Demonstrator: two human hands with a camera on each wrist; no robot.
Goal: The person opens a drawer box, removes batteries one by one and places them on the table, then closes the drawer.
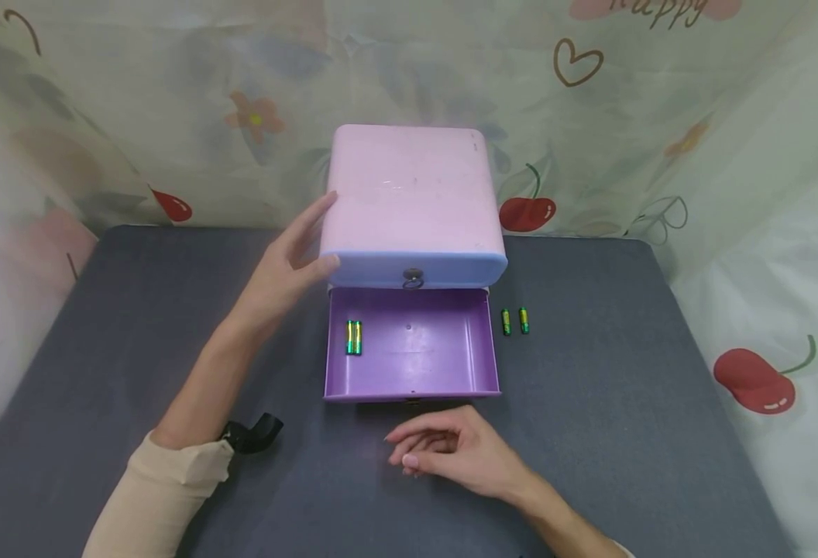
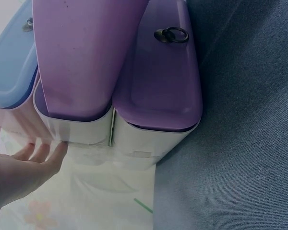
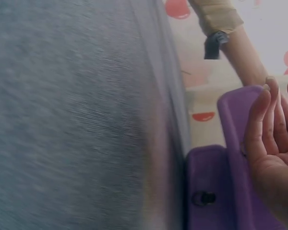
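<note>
A stacked drawer box with a pink top (image 1: pixel 412 190) and a blue upper drawer (image 1: pixel 374 270) stands on the table. Below the blue front, a purple drawer (image 1: pixel 444 341) is pulled out. Two green-and-yellow batteries (image 1: pixel 354 338) lie side by side at its left. My left hand (image 1: pixel 269 279) rests against the box's left side, fingers extended, thumb near the blue front's corner. In front of the pulled-out drawer is my right hand (image 1: pixel 461 453), loosely curled and holding nothing. A closed purple drawer (image 2: pixel 158 81) with a ring pull shows lowest in the left wrist view.
Two more batteries (image 1: pixel 515 322) lie on the dark grey table (image 1: pixel 611 403), right of the drawer. A patterned curtain (image 1: pixel 228 101) hangs behind the box and along both sides. A black strap (image 1: pixel 254 434) is at my left wrist.
</note>
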